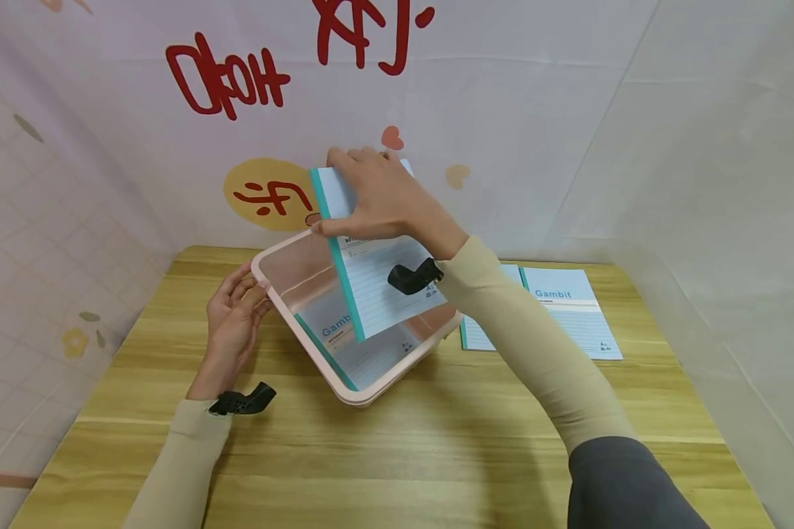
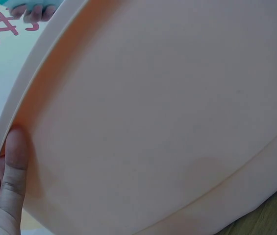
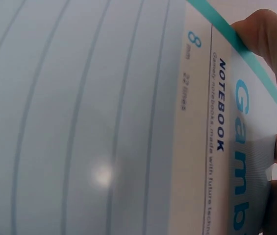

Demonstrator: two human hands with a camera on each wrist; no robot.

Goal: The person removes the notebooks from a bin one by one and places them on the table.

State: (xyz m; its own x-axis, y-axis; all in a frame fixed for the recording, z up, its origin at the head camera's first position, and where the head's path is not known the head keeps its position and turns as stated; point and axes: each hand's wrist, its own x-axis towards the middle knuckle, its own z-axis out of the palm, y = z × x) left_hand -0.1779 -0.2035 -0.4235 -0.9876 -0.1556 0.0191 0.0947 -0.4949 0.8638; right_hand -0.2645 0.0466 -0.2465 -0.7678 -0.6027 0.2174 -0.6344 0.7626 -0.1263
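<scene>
A light-blue notebook with a teal spine [image 1: 390, 286] is gripped by my right hand [image 1: 384, 195], thumb at the spine side and fingers over the top edge. It is held tilted above a pale pink plastic bin [image 1: 304, 342]. Inside the bin lies another notebook of the same kind [image 1: 370, 360], partly hidden by the held one. My left hand [image 1: 237, 312] pinches the bin's left rim; in the left wrist view the thumb [image 2: 16, 152] lies against the bin's outer wall [image 2: 143, 98]. The right wrist view shows the held notebook's printed cover [image 3: 128, 122] up close.
Two more notebooks lie on the wooden table at the right: one whole in sight [image 1: 572, 316], the other [image 1: 478, 334] partly behind my right forearm. A white printed cloth [image 1: 516, 110] hangs behind the table and along both sides.
</scene>
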